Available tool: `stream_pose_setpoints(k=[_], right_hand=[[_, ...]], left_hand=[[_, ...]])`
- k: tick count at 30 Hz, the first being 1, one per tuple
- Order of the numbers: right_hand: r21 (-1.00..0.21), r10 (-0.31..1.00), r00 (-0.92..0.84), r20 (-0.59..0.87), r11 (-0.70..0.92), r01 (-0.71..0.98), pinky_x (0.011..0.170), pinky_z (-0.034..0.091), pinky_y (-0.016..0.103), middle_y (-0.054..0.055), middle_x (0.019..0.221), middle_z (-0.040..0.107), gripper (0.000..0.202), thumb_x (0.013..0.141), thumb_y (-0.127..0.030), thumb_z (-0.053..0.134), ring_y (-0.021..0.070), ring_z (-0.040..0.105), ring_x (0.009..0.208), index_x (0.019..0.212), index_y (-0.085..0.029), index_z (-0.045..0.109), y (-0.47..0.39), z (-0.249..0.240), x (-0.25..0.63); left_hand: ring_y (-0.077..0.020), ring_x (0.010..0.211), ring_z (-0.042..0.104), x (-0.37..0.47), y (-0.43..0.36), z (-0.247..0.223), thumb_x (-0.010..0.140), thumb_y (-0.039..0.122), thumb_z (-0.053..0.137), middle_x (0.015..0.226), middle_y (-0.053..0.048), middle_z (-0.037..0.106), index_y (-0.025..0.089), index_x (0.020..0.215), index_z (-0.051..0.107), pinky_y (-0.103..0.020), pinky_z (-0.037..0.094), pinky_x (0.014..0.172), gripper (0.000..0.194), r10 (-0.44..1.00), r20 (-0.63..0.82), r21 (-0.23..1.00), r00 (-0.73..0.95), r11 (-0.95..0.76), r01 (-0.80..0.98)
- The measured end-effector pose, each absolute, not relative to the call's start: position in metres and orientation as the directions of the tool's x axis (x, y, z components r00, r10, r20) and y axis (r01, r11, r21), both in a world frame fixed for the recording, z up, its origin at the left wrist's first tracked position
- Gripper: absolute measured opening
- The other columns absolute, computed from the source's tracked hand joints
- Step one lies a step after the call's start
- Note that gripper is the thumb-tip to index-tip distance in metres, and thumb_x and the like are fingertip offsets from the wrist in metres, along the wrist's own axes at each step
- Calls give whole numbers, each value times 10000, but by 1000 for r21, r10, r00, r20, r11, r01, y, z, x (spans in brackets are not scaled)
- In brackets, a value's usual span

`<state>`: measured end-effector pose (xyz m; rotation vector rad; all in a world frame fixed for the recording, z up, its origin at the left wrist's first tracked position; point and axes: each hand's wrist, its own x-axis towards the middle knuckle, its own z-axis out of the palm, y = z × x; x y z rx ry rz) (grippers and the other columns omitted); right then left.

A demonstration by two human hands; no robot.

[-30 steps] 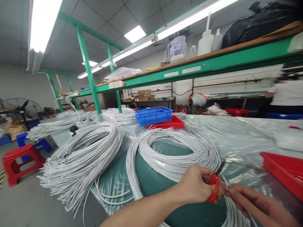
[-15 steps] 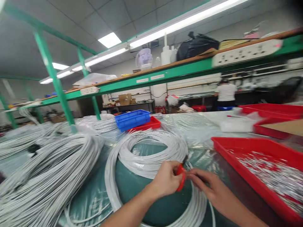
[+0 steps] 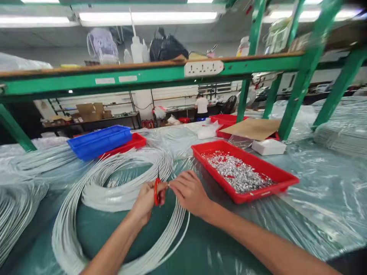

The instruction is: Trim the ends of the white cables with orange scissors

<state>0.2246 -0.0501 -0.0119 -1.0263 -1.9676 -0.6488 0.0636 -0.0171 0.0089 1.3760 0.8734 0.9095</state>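
Observation:
Orange-handled scissors (image 3: 156,191) sit in my left hand (image 3: 148,198), their dark blades pointing up and away. Its fingers are closed around the handle, with thumb and forefinger pinched near the right hand. My right hand (image 3: 190,193) has its fingertips pressed together on something small, close to the end of a white cable; what exactly it pinches is too small to make out. Both hands are over the right side of a large coil of white cable (image 3: 67,225). A second, tighter coil (image 3: 110,198) lies just behind and to the left.
A red tray (image 3: 266,194) of small silvery metal parts is to the right. Blue (image 3: 100,142) and red trays stand at the back left. More cable (image 3: 14,214) lies at the far left. A green shelf (image 3: 160,76) spans above; a person (image 3: 201,106) is in the background.
The view has swung to the right, so the coils and hands appear further left and the whole red parts tray shows. The scissors remain in my left hand, and both hands are still close together.

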Motion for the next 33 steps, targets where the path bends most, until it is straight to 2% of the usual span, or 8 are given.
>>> stream_pose_setpoints(k=[3,9,14,20,25,33], right_hand=[[77,376,-310,873,522,850,823,364,369,28,760,714,115,916,-143,564,187,564,814,868,-174,664,-52,-10,223],[70,367,-298,881,521,850,837,371,374,3,746,727,90,872,-122,623,202,570,831,878,-195,675,-53,-8,223],[-5,393,-237,888,524,852,816,372,369,-6,746,736,95,878,-133,625,206,584,856,875,-206,686,-60,-3,223],[-3,437,-269,858,530,848,864,352,407,-10,807,750,151,899,-150,584,218,581,897,896,-247,699,-65,-1,224],[-94,473,-208,856,538,837,874,343,408,-1,780,735,143,909,-167,583,215,568,909,891,-247,700,-63,-2,225],[-162,465,-143,874,555,816,831,361,373,1,714,698,102,897,-160,601,207,568,878,855,-222,670,-62,-1,225]], left_hand=[[-64,387,435,64,-21,12,720,359,680,433,26,480,148,485,500,-200,304,441,363,919,52,998,391,-36,-48],[-67,371,452,63,-19,13,690,334,717,455,40,480,146,517,516,-211,316,425,326,917,-26,991,399,77,-110],[-65,402,469,62,-22,14,721,313,695,472,42,485,147,536,508,-214,344,458,311,874,-18,976,485,121,-183],[-72,394,453,60,-23,15,731,307,676,461,45,479,148,564,531,-226,350,455,272,869,-45,969,493,157,-189],[-72,401,464,63,-26,14,747,326,684,475,41,504,139,629,582,-215,343,454,243,907,12,984,421,64,-167],[-69,389,451,64,-29,18,794,397,663,456,26,508,150,547,536,-208,298,415,372,922,93,994,375,-68,-80]])
